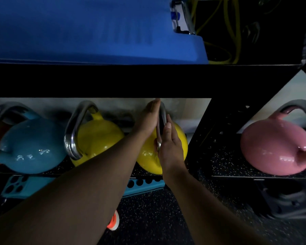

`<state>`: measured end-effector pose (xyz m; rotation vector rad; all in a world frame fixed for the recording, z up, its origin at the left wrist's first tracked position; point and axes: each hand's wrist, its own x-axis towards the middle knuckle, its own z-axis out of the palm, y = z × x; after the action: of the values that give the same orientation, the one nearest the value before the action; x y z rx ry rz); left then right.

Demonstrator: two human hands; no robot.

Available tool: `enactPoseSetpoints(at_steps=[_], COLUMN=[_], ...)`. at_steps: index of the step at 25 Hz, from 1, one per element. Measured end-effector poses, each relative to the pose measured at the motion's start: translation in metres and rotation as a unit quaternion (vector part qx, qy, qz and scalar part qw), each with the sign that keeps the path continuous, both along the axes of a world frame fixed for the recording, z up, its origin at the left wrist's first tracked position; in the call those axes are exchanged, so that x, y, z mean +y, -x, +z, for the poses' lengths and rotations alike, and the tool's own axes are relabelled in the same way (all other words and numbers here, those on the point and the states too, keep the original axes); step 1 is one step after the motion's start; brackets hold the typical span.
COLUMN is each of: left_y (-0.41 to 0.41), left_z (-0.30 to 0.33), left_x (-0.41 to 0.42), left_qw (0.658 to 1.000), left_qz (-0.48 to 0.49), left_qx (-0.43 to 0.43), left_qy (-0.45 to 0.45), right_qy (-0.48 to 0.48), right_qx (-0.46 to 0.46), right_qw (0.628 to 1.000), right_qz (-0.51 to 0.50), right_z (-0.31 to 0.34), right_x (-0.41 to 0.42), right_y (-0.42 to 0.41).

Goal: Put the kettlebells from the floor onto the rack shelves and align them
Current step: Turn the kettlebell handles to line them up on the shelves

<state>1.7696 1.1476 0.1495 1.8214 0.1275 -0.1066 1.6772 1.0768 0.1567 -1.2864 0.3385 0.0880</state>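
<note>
A yellow kettlebell (pixel 179 140) sits on the lower rack shelf (pixel 60 171), near its right end. My left hand (pixel 149 117) lies flat against the left side of its steel handle, fingers straight. My right hand (pixel 170 147) presses the handle from the right, thumb up along it. To the left on the same shelf stand a second yellow kettlebell (pixel 99 135) and a blue kettlebell (pixel 32 145). A pink kettlebell (pixel 276 147) rests on the neighbouring shelf at the right.
The black front beam (pixel 113 80) of the upper shelf hangs just above my hands. A blue mat (pixel 95 29) and yellow bands (pixel 224 32) lie on top. Teal blocks (pixel 25 186) and black weights (pixel 286 200) sit under the shelves. An orange shoe (pixel 113 222) shows on the speckled floor.
</note>
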Motion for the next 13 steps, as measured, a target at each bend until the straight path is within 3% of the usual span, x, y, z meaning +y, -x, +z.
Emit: enactPoseSetpoints(at_steps=[13], left_y=[-0.0033], left_z=[-0.0016], left_x=[0.0055], left_qw=[0.999], left_qz=[-0.023], left_qx=[0.0], left_qy=[-0.04], right_qy=[0.0], right_qx=[-0.008], right_qw=[1.0], right_qz=[-0.009], right_z=[0.0002], right_x=[0.0027], right_y=[-0.0001])
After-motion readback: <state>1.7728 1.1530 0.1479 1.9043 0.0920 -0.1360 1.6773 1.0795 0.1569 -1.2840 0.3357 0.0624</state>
